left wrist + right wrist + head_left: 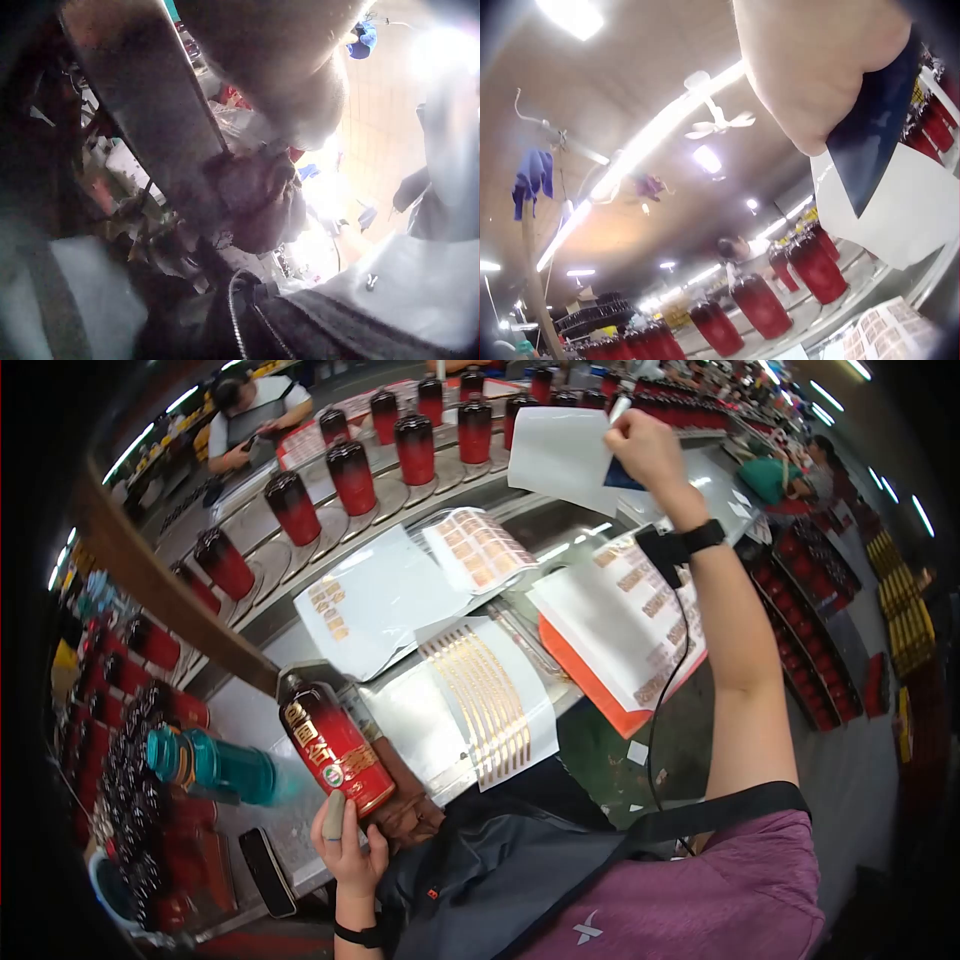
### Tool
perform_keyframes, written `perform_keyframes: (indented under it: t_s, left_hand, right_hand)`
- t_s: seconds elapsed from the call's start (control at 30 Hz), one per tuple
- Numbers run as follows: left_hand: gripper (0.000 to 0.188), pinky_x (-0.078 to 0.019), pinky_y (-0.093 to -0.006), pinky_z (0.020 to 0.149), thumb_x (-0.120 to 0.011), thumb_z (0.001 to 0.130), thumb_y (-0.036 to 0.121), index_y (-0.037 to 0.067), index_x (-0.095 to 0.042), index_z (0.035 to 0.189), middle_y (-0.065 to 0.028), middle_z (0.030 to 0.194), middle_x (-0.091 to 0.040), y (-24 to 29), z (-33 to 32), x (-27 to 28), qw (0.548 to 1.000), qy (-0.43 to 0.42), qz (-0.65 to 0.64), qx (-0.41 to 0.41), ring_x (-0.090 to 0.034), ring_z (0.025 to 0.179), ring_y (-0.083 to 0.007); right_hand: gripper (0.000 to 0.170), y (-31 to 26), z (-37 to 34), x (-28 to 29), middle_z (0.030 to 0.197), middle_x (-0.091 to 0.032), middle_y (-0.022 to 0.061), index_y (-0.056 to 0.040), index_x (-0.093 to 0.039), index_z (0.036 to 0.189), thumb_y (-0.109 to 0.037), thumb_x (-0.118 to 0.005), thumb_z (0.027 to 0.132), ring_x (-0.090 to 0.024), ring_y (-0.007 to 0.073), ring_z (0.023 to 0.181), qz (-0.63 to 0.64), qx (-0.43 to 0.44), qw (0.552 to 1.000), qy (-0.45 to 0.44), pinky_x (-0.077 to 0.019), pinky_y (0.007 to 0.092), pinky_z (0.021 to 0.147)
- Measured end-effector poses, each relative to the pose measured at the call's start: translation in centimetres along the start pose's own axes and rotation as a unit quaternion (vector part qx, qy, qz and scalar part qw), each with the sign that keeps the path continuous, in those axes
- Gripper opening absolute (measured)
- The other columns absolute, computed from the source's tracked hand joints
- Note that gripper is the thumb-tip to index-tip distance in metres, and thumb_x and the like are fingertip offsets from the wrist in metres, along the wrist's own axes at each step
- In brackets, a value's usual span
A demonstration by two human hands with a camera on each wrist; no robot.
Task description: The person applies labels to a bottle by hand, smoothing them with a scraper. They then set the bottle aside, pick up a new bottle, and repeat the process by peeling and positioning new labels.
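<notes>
A red bottle with a black shoulder and gold lettering lies tilted on the bench, its base toward the person. My left hand grips it at the base, with a pale finger cover on one finger. Brown wrapping sits beside the base. Raised at the far side, my right hand is curled round a flat, pointed dark blue piece. A white sheet overlaps that hand's left side. Gold-print sticker sheets lie between the hands. In the left wrist view, the bottle is mostly hidden.
Red and black bottles stand along a conveyor behind the bench. A teal water bottle and a phone lie at the left. More sticker sheets rest over an orange folder. A wooden post rises at the left.
</notes>
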State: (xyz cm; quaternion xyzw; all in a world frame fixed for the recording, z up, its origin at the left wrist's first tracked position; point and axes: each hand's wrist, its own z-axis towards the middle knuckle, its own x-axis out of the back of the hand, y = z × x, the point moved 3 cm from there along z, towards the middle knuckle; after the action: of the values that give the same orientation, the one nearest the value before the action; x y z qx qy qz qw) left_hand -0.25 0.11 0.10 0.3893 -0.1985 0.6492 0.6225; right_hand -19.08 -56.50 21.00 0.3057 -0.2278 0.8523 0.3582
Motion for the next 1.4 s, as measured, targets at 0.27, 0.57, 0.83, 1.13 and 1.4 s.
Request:
perform_keyframes:
  t_s: [0.27, 0.57, 0.83, 1.13, 1.4]
  left_hand:
    - [0.071, -0.0308, -0.0473, 0.11, -0.048, 0.1, 0.047, -0.006, -0.038, 0.147, -0.0278, 0.143, -0.044, -1.0, -3.6, -0.5, 0.991, -0.053, -0.032, 0.121, -0.044, 0.13, -0.0416]
    - [0.057, -0.0329, -0.0452, 0.112, -0.029, 0.108, 0.034, -0.007, -0.039, 0.145, -0.0262, 0.147, -0.042, -3.8, -3.4, -1.0, 0.982, -0.001, -0.07, 0.178, -0.042, 0.135, -0.0377]
    - [0.049, -0.0376, -0.0419, 0.108, -0.035, 0.109, 0.028, -0.009, -0.047, 0.138, -0.0258, 0.139, -0.051, -6.4, -4.9, -1.1, 0.967, -0.008, -0.002, 0.253, -0.05, 0.127, -0.0358]
    - [0.049, -0.0379, -0.0386, 0.106, -0.04, 0.108, 0.032, -0.007, -0.051, 0.134, -0.0226, 0.133, -0.054, -5.7, -4.3, -1.0, 0.966, -0.003, 0.0, 0.258, -0.052, 0.123, -0.0328]
    - [0.046, -0.0366, -0.0403, 0.104, -0.042, 0.105, 0.031, 0.0, -0.051, 0.139, -0.0185, 0.128, -0.055, -2.9, -2.8, -1.2, 0.972, 0.009, -0.074, 0.222, -0.05, 0.118, -0.0319]
  right_hand:
    - [0.029, 19.0, -9.4, 19.8, 0.082, -0.071, 0.0065, -0.005, -0.069, 0.097, -0.03, -0.063, 0.083, -0.067, 0.0179, 0.073, -0.086, -0.143, 0.986, 0.002, -0.0505, 0.0308, 0.069]
    - [0.037, 36.6, -26.0, 21.1, 0.113, -0.068, 0.0244, -0.0048, -0.07, 0.109, -0.027, -0.058, 0.082, -0.065, 0.0416, 0.107, -0.298, -0.366, 0.867, -0.158, -0.0521, 0.0506, 0.092]
    - [0.024, 39.2, -39.0, -0.7, 0.087, -0.073, 0.0168, -0.0026, -0.073, 0.084, -0.023, -0.06, 0.082, -0.071, 0.0343, 0.082, -0.024, -0.448, 0.88, -0.159, -0.0553, 0.043, 0.073]
    - [0.023, 33.9, -44.0, -9.3, 0.082, -0.072, 0.0074, 0.0009, -0.073, 0.094, -0.02, -0.068, 0.085, -0.066, 0.0198, 0.071, 0.235, -0.546, 0.785, -0.174, -0.052, 0.0369, 0.064]
    - [0.029, 27.3, -32.6, 6.8, 0.084, -0.072, 0.0048, -0.0004, -0.072, 0.097, -0.028, -0.065, 0.095, -0.059, 0.008, 0.072, 0.377, -0.45, 0.81, 0.011, -0.0444, 0.0233, 0.069]
